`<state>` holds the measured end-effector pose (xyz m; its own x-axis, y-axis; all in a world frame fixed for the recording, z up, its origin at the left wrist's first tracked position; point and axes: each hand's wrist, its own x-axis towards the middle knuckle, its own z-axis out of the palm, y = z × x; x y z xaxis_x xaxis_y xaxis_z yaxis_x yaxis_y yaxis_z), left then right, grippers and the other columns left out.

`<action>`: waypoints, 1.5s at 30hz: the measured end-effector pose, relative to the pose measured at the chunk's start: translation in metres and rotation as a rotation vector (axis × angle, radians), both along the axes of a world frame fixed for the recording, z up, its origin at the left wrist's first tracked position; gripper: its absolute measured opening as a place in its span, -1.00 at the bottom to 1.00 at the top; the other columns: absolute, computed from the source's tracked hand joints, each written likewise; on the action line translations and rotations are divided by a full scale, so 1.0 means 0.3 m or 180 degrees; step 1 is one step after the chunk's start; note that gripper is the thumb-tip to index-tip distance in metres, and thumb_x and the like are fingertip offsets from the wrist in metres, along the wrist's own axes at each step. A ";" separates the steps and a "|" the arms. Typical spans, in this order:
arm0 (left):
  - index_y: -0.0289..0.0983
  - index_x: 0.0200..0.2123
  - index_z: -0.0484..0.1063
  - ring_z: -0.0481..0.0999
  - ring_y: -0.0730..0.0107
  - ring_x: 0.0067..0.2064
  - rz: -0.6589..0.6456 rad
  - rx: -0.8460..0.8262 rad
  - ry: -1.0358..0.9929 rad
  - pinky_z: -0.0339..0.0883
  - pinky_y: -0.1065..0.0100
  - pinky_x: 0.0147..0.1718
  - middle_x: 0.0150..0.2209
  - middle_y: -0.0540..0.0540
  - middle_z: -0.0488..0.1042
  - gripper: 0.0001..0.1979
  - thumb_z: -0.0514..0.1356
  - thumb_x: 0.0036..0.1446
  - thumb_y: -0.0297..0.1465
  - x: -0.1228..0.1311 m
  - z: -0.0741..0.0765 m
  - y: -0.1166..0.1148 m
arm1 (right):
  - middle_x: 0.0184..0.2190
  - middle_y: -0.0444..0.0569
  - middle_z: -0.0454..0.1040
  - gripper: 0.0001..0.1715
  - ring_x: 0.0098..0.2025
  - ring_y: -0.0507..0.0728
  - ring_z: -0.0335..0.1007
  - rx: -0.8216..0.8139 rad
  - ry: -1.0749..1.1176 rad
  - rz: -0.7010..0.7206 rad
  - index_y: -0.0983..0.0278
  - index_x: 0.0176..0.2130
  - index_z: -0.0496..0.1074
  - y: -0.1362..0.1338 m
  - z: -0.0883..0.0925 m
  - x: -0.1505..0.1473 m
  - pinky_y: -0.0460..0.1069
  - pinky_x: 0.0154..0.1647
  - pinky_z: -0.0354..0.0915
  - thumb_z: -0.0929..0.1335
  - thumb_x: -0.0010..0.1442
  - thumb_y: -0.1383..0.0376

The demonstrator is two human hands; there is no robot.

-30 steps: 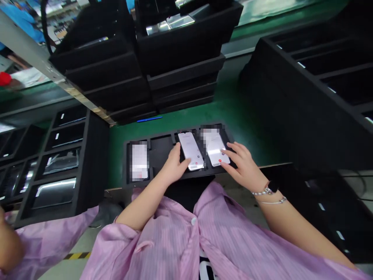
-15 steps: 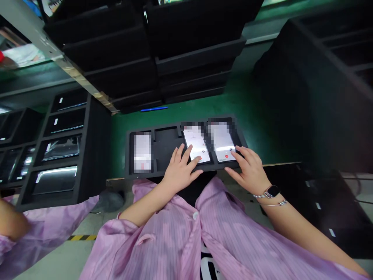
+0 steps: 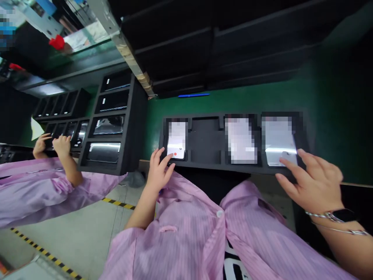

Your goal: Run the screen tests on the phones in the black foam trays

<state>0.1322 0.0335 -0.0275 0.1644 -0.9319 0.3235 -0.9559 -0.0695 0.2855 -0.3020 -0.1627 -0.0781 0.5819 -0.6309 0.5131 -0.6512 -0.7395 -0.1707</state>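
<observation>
A black foam tray [image 3: 208, 165] with four slots lies on the green bench in front of me. Lit phones sit in three slots: a left phone [image 3: 176, 140], a middle phone [image 3: 241, 140] and a right phone [image 3: 279, 142]. The second slot [image 3: 205, 140] has no phone in it. My left hand [image 3: 158, 171] has its fingers spread, with fingertips on the lower edge of the left phone's screen. My right hand [image 3: 313, 182] is open, a fingertip touching the bottom of the right phone. A watch and bracelet are on that wrist.
Stacks of black trays [image 3: 186, 50] stand behind the tray, with a blue pen [image 3: 194, 95] at their foot. A tall tray stack holding phones [image 3: 109, 124] stands at the left. A co-worker's hands [image 3: 52, 144] in pink sleeves work at further trays on the far left.
My left hand moved from the middle phone across to the left phone. My right hand stays at the right phone. The camera turned left, bringing the co-worker's hands into view.
</observation>
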 end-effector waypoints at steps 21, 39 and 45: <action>-0.22 0.38 0.04 0.17 -0.10 0.41 0.0313 -0.0489 0.0402 0.15 -0.20 0.31 0.37 -0.44 0.15 -0.34 0.20 0.31 -0.26 -0.017 -0.104 -0.023 | 0.37 0.30 0.11 -0.06 0.41 0.49 -0.01 0.0491 -0.0153 0.0275 0.24 0.50 -0.23 0.161 0.085 0.356 0.49 0.34 0.07 0.32 0.42 0.09; -0.25 0.22 0.35 0.13 -0.18 0.42 0.0270 -0.0248 0.0191 0.11 -0.24 0.32 0.39 -0.40 0.15 -0.57 0.17 0.34 -0.29 -0.020 -0.077 -0.030 | 0.36 0.40 0.09 -0.05 0.40 0.64 -0.07 0.0649 -0.0010 -0.0529 0.37 0.48 -0.05 0.111 0.085 0.126 0.63 0.28 -0.05 0.26 0.42 -0.12; -0.12 0.17 0.46 0.01 -0.26 0.45 0.0222 0.0059 0.0015 0.07 -0.31 0.33 0.48 -0.24 -0.03 -0.65 0.13 0.35 -0.34 -0.029 -0.053 -0.035 | 0.36 0.41 0.09 -0.04 0.39 0.63 -0.03 0.0542 0.0006 -0.0548 0.37 0.48 -0.04 0.109 0.051 0.119 0.61 0.27 0.00 0.28 0.40 -0.12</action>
